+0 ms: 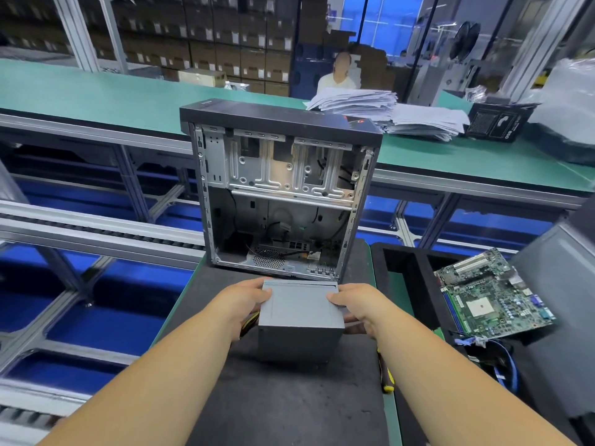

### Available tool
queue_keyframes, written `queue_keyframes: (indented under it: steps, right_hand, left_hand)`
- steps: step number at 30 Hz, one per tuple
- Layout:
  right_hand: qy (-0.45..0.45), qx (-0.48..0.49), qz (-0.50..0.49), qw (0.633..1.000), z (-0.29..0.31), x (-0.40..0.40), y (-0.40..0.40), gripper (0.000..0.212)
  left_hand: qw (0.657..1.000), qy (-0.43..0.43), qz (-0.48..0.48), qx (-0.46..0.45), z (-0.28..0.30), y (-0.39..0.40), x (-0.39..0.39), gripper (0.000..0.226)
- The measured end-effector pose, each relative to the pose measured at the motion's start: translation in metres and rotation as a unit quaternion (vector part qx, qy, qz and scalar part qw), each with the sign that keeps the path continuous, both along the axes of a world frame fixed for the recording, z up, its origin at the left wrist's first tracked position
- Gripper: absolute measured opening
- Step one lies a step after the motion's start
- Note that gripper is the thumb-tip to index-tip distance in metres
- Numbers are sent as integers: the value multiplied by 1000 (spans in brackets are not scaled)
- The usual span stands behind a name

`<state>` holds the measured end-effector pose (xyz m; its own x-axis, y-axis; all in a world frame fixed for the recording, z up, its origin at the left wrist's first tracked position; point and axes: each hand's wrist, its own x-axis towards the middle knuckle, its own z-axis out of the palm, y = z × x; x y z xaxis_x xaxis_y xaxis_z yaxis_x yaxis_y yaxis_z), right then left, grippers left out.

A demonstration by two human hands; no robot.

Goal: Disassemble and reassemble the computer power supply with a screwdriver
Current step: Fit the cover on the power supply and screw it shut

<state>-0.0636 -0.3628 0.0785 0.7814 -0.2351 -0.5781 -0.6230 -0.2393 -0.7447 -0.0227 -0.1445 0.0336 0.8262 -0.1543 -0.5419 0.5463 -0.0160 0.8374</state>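
Note:
A grey metal power supply box [301, 320] is held just above the dark mat [289, 407], in front of an open computer case [280, 194]. My left hand [244, 304] grips its left side, where yellow and black cables [249, 323] hang out. My right hand [352, 305] grips its right side, thumb on the top face. A screwdriver with a yellow and black handle [385, 373] lies on the mat to the right, partly hidden by my right forearm.
A green motherboard [492, 296] rests in a black foam tray [409, 272] at the right, with blue cables [505, 365] below it. Paper stacks [386, 114] and a black box [495, 122] sit on the green bench behind. A conveyor frame [96, 226] runs at left. A person sits far back.

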Motion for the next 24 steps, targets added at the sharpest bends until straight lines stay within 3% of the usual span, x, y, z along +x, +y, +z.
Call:
queue_keyframes:
  steps: [5,14,21,24]
  right_hand:
    - [12,22,11,1000,3,2,-1,4]
    - [29,-7,3,1000,-1,15,-2,43]
    - [55,20,-12,998,1,23,-7,46]
    - [48,24,-6,999,-1,23,-8,46]
  left_hand:
    - [999,-4,-2,38,0,-1,6,32]
    - [998,0,-23,61,0,1,17,22]
    - [997,-3,-21,72,6,-2,17,23]
    - [998,-19,2,65,2,-6,14,14]
